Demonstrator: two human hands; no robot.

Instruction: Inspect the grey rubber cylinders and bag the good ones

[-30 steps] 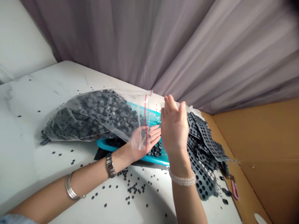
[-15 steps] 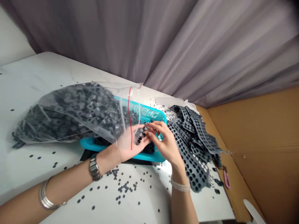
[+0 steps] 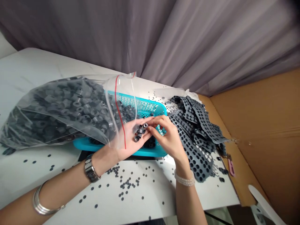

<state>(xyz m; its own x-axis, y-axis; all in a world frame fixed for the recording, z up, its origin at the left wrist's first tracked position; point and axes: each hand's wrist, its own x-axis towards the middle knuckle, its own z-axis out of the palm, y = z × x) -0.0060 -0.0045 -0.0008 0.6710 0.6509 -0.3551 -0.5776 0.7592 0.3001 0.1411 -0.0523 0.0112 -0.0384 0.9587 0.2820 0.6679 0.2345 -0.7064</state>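
My left hand (image 3: pixel 127 134) lies palm up inside the mouth of a clear zip bag (image 3: pixel 58 112), cradling a few small dark grey rubber bushings (image 3: pixel 138 134). The bag bulges with many more bushings of this kind. My right hand (image 3: pixel 165 134) meets the left fingertips, its thumb and forefinger closed at one bushing (image 3: pixel 145 125). Beneath both hands is a turquoise plastic basket (image 3: pixel 150 153) with dark pieces in it, partly hidden by the bag and my left hand.
Perforated dark rubber sheets (image 3: pixel 194 162) are heaped right of the basket. Small black discs (image 3: pixel 127 184) are scattered over the white table (image 3: pixel 77 178). Pink-handled scissors (image 3: pixel 231 167) lie by the cardboard (image 3: pixel 257 125) at right. A grey curtain (image 3: pixel 140 37) hangs behind.
The bag's mouth has shifted left in view, and more of the bushings on my left palm show. Both hands stay together over the basket.
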